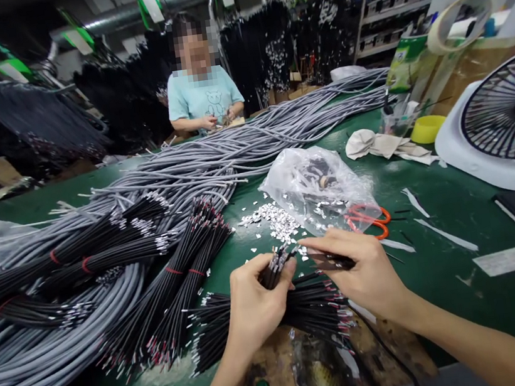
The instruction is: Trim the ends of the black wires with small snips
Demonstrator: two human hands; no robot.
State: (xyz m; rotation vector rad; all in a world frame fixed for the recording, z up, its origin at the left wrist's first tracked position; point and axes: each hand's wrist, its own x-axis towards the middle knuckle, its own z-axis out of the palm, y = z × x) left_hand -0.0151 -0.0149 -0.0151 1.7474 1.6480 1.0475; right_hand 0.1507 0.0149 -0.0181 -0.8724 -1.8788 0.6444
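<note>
My left hand (256, 294) is closed around a small bunch of black cables (274, 267) whose silvery tips point up and away. Close to those tips, my right hand (362, 264) is closed in a pinch, with a dark, slim object (340, 261) partly showing under its fingers; its kind is hidden. Under both hands lies a loose pile of short black cables (310, 306) with bare and reddish ends. Just beyond the hands, small silvery pieces (280, 220) are scattered beside a clear plastic bag (319, 178).
Tied black cable bundles (174, 280) and long grey cables (214, 151) cover the left and back of the green table (440, 283). Orange-handled scissors (379, 221) lie partly under the bag. A fan (513, 115) stands at right. A co-worker (204, 92) sits opposite.
</note>
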